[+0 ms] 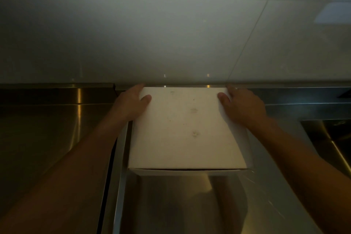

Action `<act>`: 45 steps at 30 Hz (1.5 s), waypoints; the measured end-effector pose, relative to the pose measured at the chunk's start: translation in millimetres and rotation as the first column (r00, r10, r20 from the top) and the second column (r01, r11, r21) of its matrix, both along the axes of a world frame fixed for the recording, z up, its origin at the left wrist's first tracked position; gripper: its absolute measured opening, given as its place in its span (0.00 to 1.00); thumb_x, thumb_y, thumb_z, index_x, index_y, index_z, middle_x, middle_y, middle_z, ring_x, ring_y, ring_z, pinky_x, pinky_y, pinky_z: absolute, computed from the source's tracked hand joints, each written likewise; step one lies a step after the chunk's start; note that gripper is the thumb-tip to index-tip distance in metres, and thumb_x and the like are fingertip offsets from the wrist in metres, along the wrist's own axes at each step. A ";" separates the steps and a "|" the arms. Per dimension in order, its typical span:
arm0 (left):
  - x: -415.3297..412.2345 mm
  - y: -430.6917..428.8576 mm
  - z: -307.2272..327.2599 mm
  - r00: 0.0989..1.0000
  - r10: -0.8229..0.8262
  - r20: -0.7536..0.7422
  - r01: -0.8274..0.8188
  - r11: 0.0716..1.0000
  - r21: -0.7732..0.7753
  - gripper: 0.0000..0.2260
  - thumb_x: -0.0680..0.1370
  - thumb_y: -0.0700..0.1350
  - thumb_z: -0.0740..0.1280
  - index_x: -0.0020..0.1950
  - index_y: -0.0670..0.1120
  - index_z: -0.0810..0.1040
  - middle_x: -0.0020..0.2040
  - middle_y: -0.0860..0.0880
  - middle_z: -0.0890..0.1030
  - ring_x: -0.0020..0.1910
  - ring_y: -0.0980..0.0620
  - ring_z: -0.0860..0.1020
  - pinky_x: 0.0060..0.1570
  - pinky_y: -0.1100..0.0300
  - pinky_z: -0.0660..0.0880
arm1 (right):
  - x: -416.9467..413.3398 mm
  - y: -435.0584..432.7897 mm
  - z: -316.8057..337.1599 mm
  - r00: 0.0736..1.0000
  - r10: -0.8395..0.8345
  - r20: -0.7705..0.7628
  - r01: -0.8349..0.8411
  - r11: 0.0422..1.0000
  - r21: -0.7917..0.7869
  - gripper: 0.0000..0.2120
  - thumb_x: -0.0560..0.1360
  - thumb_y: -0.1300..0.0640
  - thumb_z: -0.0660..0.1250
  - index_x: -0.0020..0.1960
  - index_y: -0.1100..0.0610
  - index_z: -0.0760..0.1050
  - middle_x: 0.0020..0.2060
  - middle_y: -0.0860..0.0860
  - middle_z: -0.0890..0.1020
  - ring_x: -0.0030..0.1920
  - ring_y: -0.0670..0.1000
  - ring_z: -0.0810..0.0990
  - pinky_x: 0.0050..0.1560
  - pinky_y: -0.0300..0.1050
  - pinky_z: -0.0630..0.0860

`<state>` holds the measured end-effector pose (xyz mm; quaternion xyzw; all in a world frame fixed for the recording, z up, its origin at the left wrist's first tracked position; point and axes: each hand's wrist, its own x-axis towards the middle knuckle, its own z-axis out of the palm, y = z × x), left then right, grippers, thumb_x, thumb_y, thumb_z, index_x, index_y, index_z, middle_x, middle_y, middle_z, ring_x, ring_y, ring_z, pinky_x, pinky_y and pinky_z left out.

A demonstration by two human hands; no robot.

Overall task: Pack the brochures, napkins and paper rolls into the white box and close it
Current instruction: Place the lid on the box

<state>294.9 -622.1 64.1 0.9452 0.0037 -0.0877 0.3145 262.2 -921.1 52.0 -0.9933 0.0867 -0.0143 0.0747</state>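
Note:
The white box (pixel 182 135) stands on a steel counter against the wall, its lid down and a thin dark gap showing along its near edge. A few faint smudges mark the lid. My left hand (pixel 131 102) grips the box's far left corner, thumb on top of the lid and fingers down the side. My right hand (pixel 241 104) holds the far right corner the same way. No brochures, napkins or paper rolls are visible; the box's inside is hidden.
The steel counter (pixel 47 138) runs left and right, with a raised back ledge (pixel 57 93) under the white tiled wall (pixel 171 34). A sink basin (pixel 330 138) lies at the right. A shiny steel surface (pixel 180 205) reflects the box in front.

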 end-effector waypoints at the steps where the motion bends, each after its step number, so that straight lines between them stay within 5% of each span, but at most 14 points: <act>1: -1.0 0.9 -0.9 1.000 0.004 0.000 -0.004 1.000 -0.017 0.25 0.78 0.51 0.62 0.74 0.49 0.62 0.72 0.43 0.68 0.70 0.43 0.68 0.67 0.54 0.66 | -0.7 -1.0 -0.8 1.000 0.003 -0.002 -0.003 1.000 0.004 0.25 0.77 0.40 0.51 0.66 0.54 0.69 0.57 0.63 0.78 0.58 0.64 0.76 0.55 0.55 0.73; 6: -10.0 2.9 -7.5 0.989 0.145 -0.003 -0.145 0.983 -0.117 0.28 0.76 0.51 0.64 0.74 0.47 0.60 0.70 0.41 0.70 0.66 0.41 0.71 0.61 0.50 0.70 | -2.7 -4.9 -5.0 0.999 -0.002 -0.049 0.004 0.999 0.037 0.26 0.77 0.39 0.50 0.71 0.51 0.63 0.59 0.63 0.78 0.59 0.64 0.76 0.56 0.55 0.72; 9: -15.5 0.1 -9.7 0.979 0.199 0.040 -0.189 0.967 -0.173 0.21 0.76 0.49 0.66 0.66 0.44 0.69 0.62 0.41 0.77 0.58 0.43 0.76 0.51 0.54 0.72 | 0.4 -5.1 -2.4 0.997 0.020 -0.072 -0.019 1.000 0.015 0.26 0.78 0.40 0.50 0.70 0.52 0.64 0.60 0.64 0.78 0.59 0.65 0.76 0.57 0.56 0.72; 21: -21.2 3.2 -3.1 0.961 0.260 0.090 -0.205 0.894 -0.398 0.14 0.75 0.43 0.67 0.60 0.44 0.78 0.49 0.47 0.80 0.48 0.47 0.79 0.47 0.54 0.77 | 8.2 -13.1 9.1 0.985 0.066 -0.157 -0.054 0.996 0.077 0.20 0.77 0.44 0.54 0.54 0.58 0.74 0.59 0.64 0.78 0.60 0.63 0.76 0.57 0.51 0.72; 27: -24.1 4.6 -15.8 0.959 0.285 -0.015 -0.256 0.834 -0.488 0.12 0.75 0.42 0.67 0.58 0.46 0.77 0.47 0.49 0.78 0.43 0.52 0.77 0.45 0.55 0.77 | 8.7 -14.8 7.4 0.990 0.066 -0.126 -0.055 0.995 0.085 0.20 0.77 0.44 0.54 0.60 0.55 0.73 0.61 0.63 0.77 0.61 0.64 0.75 0.59 0.53 0.72; 31: -28.5 6.8 -24.2 0.963 0.267 -0.035 -0.239 0.789 -0.567 0.12 0.76 0.42 0.66 0.59 0.48 0.75 0.49 0.47 0.78 0.41 0.55 0.77 0.35 0.63 0.75 | -2.4 -17.4 -0.7 0.994 0.031 -0.103 -0.012 0.983 0.181 0.23 0.78 0.41 0.53 0.72 0.44 0.62 0.67 0.59 0.74 0.64 0.64 0.73 0.63 0.54 0.70; 36: -38.8 -1.7 -31.9 0.953 0.304 -0.016 -0.255 0.769 -0.587 0.17 0.78 0.45 0.64 0.66 0.49 0.71 0.52 0.49 0.76 0.45 0.54 0.76 0.41 0.58 0.76 | -8.5 -15.8 -8.5 0.999 -0.026 0.025 0.019 0.969 0.247 0.20 0.80 0.44 0.52 0.71 0.38 0.62 0.64 0.60 0.76 0.60 0.65 0.76 0.58 0.54 0.72; 45: -32.4 -0.3 -30.0 0.921 0.374 -0.109 -0.361 0.715 -0.599 0.18 0.76 0.44 0.66 0.66 0.49 0.73 0.52 0.48 0.78 0.48 0.50 0.79 0.46 0.53 0.79 | 10.0 -20.7 -2.3 0.999 0.026 -0.042 -0.014 0.967 0.253 0.18 0.81 0.51 0.54 0.69 0.47 0.70 0.63 0.62 0.76 0.62 0.64 0.75 0.61 0.53 0.71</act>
